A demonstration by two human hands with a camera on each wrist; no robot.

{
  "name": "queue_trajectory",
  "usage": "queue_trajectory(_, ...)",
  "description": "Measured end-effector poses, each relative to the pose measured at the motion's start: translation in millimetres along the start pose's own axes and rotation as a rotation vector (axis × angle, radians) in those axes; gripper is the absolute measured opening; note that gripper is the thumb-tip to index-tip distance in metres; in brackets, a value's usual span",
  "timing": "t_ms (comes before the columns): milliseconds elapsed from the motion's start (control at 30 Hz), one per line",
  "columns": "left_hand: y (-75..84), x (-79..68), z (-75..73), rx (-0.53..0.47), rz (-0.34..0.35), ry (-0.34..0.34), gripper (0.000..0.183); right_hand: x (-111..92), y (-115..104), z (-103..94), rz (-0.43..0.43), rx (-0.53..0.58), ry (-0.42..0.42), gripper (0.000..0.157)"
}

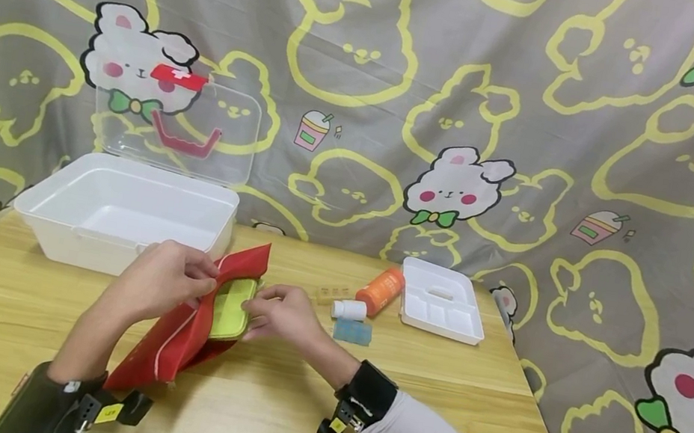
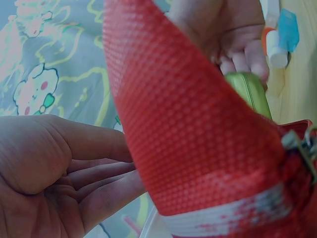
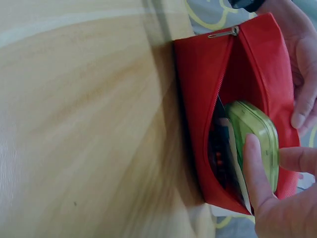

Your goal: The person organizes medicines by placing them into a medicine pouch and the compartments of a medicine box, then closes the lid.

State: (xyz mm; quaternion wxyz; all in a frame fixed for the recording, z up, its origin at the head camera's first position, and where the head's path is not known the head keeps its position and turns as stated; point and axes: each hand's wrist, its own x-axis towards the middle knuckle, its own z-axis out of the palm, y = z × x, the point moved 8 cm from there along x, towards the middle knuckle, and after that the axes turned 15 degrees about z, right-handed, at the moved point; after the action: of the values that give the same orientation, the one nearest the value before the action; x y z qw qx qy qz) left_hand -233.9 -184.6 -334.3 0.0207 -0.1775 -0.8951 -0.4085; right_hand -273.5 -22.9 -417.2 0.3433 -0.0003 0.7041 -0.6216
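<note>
Looking at the green box (image 1: 229,313), we think it is light and hard, and maybe a bit slippery because it shines. Its plastic could crack if it fell. We would hold it by its side edges. The red pouch (image 1: 196,329) looks soft and bendy, so we would hold its wall to stop it flopping. The right hand (image 1: 285,315) pinches the box, touching its flat face and its rim. The left hand (image 1: 163,278) pinches the pouch's wall, so red cloth sits between that hand and the box. The box is in the pouch's open mouth, partly sticking out.
</note>
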Motion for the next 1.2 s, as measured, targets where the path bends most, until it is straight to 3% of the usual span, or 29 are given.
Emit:
queue_trajectory(367,-0.3,-0.2,-0.2,-0.011,0.003,0.003,0.024,11.9,-2.1,19.3,-0.048,0.060,0.017,0.023)
queue_trajectory(867,0.5,-1.2,-3.3,0.018,0.005,0.010,0.024,18.9,-9.0,31.8,-0.154,-0.113,0.068,0.018)
queue_trajectory(1200,0.5,-1.2,-4.7,0.023,0.012,0.017,0.024,19.0,-4.7,31.2,-0.163,-0.133,0.120,0.019)
